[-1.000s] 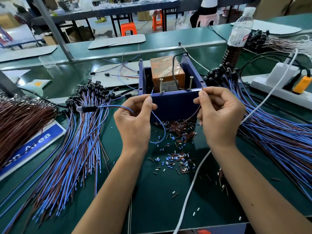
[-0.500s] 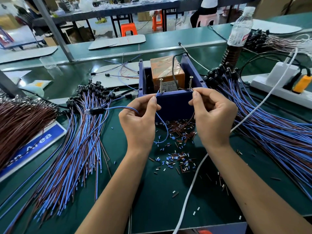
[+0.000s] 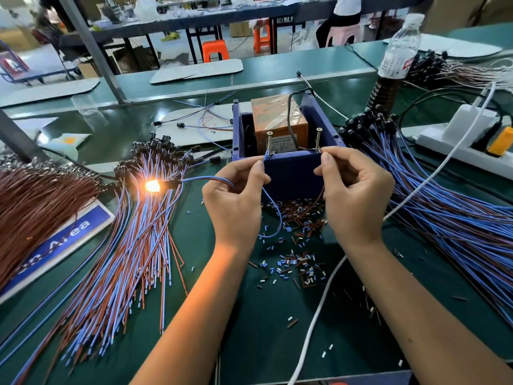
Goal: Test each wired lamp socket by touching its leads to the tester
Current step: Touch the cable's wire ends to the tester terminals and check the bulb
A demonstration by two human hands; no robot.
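A dark blue open-topped box point(image 3: 291, 173) is standing on the green bench point(image 3: 263, 343), holding an orange-brown block point(image 3: 277, 118) wrapped in clear film, with a black cable point(image 3: 289, 112) running over it. 2 metal screws are standing upright at the box's near wall, the left screw point(image 3: 268, 143) and the right screw point(image 3: 318, 138). The left hand point(image 3: 236, 201) is pinching a blue lead point(image 3: 266, 155) between thumb and forefinger, pressing its tip against the left screw. The right hand point(image 3: 355, 195) is pinching a brown lead point(image 3: 320, 195), its fingers curled, at the base of the right screw; the contact itself is too small to tell. The leads are running left to a black lamp socket point(image 3: 170, 182) lying on the bench, its bulb point(image 3: 152, 186) glowing bright orange-yellow. It is resting on a fanned pile of wired sockets point(image 3: 133, 240) left of the box. Another pile point(image 3: 444, 207) is lying to the right. Short blue, brown and white insulation scraps point(image 3: 294, 262) are lying scattered before the box.
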